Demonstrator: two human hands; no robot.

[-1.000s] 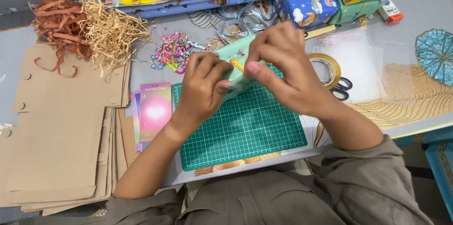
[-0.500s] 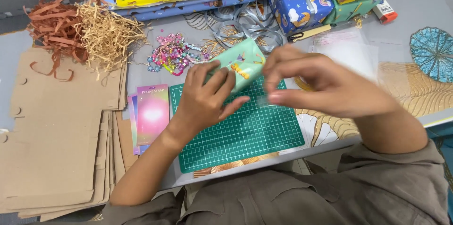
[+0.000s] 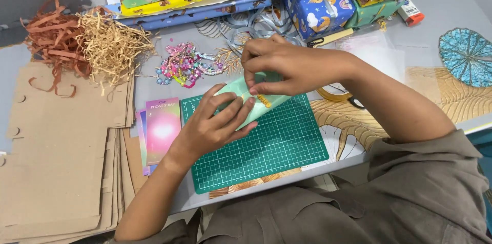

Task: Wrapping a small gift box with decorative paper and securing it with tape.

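Left hand [image 3: 215, 126]: we see its fingers wrapped around the small green parcel [image 3: 251, 101], steadying it over the cutting mat [image 3: 266, 146].
Right hand [image 3: 287, 67]: fingers pinched narrow on the parcel's top edge, pressing the paper flat.

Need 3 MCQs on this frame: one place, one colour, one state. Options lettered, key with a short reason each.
1. Where do the flat brown cardboard sheets lie?
A. left of the cutting mat
B. on the wrapped gifts
C. under the blue leaf shape

2. What colour is the cutting mat?
A. red
B. green
C. white

3. How is the small mint-green packet held?
A. lying untouched on the mat
B. by one hand only
C. between both hands

Key:
1 A: the stack sits at the frame's left, beside the mat.
2 B: it is a green gridded surface.
3 C: the left hand cups it from below while the right hand pinches its top.
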